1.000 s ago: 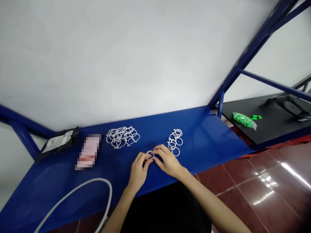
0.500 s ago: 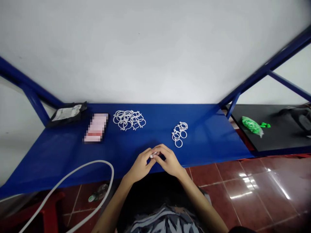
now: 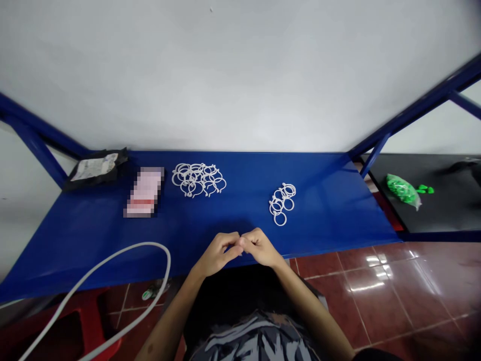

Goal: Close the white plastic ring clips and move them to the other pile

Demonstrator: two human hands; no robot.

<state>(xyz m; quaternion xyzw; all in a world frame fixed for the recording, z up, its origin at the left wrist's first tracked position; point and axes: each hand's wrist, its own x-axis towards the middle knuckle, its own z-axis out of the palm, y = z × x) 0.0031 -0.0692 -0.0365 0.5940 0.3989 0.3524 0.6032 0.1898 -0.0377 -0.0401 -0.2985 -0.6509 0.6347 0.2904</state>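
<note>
Thin, white and round, with loops overlapping: ring cluster (image 3: 281, 201), right of ring pile (image 3: 195, 179). Nearer than the pile, red-tiled floor (image 3: 338, 271); beneath it, glossy blue desk (image 3: 240, 200); beyond, pale wall (image 3: 233, 75). Also nearer, left hand (image 3: 218, 254) and right hand (image 3: 262, 248), fingers curled, tips meeting. Cannot tell whether clenched or grasping anything.
</note>
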